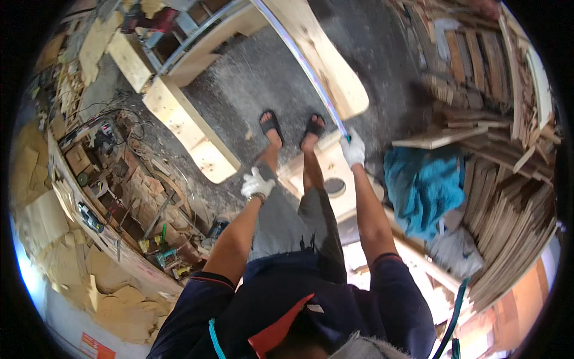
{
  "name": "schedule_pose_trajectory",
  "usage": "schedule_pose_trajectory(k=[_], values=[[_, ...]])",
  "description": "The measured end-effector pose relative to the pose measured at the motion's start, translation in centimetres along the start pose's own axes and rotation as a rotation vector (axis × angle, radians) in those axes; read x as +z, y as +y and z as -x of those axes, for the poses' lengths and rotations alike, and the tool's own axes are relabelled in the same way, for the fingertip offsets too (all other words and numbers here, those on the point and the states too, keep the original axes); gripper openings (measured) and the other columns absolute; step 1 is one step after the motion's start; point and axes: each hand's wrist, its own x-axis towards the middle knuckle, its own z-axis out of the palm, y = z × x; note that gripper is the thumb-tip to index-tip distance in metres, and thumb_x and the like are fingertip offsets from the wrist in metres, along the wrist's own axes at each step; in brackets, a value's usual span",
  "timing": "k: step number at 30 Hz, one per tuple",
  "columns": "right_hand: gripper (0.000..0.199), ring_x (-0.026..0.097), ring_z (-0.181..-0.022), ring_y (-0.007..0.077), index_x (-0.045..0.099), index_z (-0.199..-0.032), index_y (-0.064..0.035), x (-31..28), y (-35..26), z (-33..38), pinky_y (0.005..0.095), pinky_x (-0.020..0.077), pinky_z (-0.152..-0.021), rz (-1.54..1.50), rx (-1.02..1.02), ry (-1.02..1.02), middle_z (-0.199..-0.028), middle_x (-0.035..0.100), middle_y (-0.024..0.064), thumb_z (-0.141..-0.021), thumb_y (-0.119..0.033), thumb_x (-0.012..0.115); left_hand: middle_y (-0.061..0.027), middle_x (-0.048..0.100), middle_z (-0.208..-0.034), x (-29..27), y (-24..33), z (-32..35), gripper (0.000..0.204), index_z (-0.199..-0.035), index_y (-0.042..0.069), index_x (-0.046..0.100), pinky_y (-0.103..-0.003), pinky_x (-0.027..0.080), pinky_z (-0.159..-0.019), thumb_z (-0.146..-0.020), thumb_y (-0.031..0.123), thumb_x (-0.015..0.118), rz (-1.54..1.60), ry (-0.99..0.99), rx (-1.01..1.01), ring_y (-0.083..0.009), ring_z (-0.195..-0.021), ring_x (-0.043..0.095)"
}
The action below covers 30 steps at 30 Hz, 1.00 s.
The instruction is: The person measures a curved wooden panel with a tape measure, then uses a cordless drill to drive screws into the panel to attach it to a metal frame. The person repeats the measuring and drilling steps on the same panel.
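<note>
My right hand (353,149), in a white glove, is closed around the near end of a long, straight, shiny metal-looking strip (311,75). A small green piece shows at the fingers. The strip runs away from me along the inner edge of a pale wooden board (335,69) with rounded corners. In a matching glove, my left hand (257,183) hangs beside my left leg with fingers apart and nothing in it. Just beyond it lies the rounded end of another pale wooden board (191,131). Below my right hand is a wooden panel with a round hole (326,167).
A red and black power tool (149,19) rests on the metal-railed frame (191,39) at far left. Tools, cables and scraps crowd a bench (101,203) on the left. At right, a teal cloth (424,185) lies beside stacked wooden boards (514,233).
</note>
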Motion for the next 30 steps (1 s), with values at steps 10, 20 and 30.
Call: schedule_pose_trajectory(k=[10,20,30], values=[[0.055,0.06,-0.119,0.0404,0.06,-0.128,-0.0009,-0.3,0.4,1.4,0.0441,0.0461,-0.103,-0.02,0.127,-0.069,-0.127,0.063,0.0247,-0.082,-0.03,0.069,-0.0241,0.049,-0.134,1.9,-0.5,-0.6,0.088,-0.146,0.019,0.037,-0.051,0.053,-0.091,-0.077,0.054,0.077,0.014,0.153,0.028,-0.0434,-0.114,0.062],[0.058,0.059,-0.12,0.0405,0.059,-0.132,-0.0009,0.1,0.9,0.7,0.0436,0.0456,-0.105,-0.016,0.139,-0.096,-0.129,0.062,0.0249,-0.083,-0.03,0.067,-0.0234,0.049,-0.135,2.2,-0.3,0.0,0.088,-0.146,0.019,0.038,-0.051,0.053,-0.092,-0.076,0.054,0.078,0.034,0.139,0.012,-0.0427,-0.116,0.062],[0.057,0.061,-0.115,0.0414,0.06,-0.129,-0.0025,1.0,1.9,1.0,0.0451,0.0478,-0.1,-0.031,0.139,-0.075,-0.124,0.064,0.0248,-0.082,-0.033,0.068,-0.0183,0.056,-0.123,4.3,0.5,-0.2,0.071,-0.127,0.014,0.053,-0.053,0.049,-0.085,-0.073,0.053,0.077,-0.163,0.5,0.298,-0.0398,-0.103,0.064]])
